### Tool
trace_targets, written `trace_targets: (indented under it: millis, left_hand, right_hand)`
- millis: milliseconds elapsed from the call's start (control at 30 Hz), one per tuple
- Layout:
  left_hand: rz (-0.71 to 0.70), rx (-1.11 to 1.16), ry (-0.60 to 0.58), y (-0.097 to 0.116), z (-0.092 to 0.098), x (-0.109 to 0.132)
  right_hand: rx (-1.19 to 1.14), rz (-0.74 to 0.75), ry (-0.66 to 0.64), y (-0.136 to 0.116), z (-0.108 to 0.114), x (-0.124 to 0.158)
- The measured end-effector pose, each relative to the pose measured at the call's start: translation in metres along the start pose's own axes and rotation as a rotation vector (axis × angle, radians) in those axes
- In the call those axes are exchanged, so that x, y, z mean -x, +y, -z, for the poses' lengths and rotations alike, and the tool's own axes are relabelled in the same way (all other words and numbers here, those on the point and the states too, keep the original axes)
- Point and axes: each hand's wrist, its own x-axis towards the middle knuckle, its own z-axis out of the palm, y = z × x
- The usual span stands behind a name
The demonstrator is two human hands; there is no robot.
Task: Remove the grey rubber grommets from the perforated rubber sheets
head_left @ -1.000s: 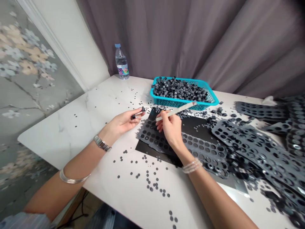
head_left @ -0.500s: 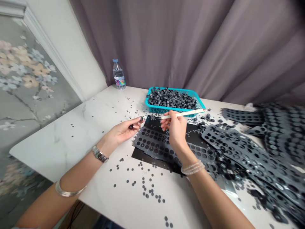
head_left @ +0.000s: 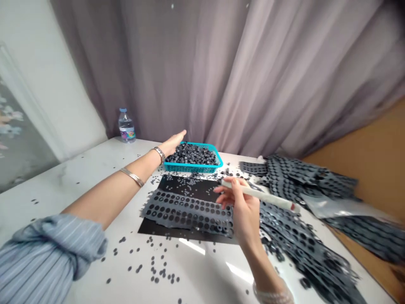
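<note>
My left hand (head_left: 173,142) reaches out over the near left corner of the teal basket (head_left: 193,167), fingers stretched flat, nothing visible in it. The basket is heaped with small dark rubber rings (head_left: 193,154). My right hand (head_left: 241,206) hovers above the punched grey rubber sheet (head_left: 186,212) and grips a white stick tool (head_left: 259,194) that points to the right. The sheet lies on a black mat (head_left: 190,186) on the white table (head_left: 47,194).
A water bottle (head_left: 126,125) stands at the back left by the curtain. A pile of punched-out grey sheets (head_left: 303,236) covers the right side of the table. Small black discs (head_left: 152,266) lie scattered near the front edge.
My left hand left the sheet's edge and stretched out to the basket, opening its fingers; the small pieces it pinched are gone. My head lifted, so the view swung up and right.
</note>
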Motion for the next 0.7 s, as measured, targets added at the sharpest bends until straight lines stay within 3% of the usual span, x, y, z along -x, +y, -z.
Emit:
trace_targets:
  millis: [133,333,500,700]
  left_hand:
    - [0.12,0.049,-0.041,-0.008,-0.006,-0.005]
    - [0.081,0.235,-0.092,-0.016,0.005,-0.009]
    - [0.1,0.317,-0.123,-0.016,-0.002,-0.021]
    - [0.116,0.415,-0.007,-0.023,-0.027,-0.036]
  right_hand:
    - [0.09,-0.038,0.092,0.002,0.048,0.013]
    - [0.108,-0.078,0.216,0.001,0.104,0.017]
    - [0.118,-0.103,0.244,0.003,0.116,0.024]
    - [0.179,-0.153,0.143,0.0,0.116,0.033]
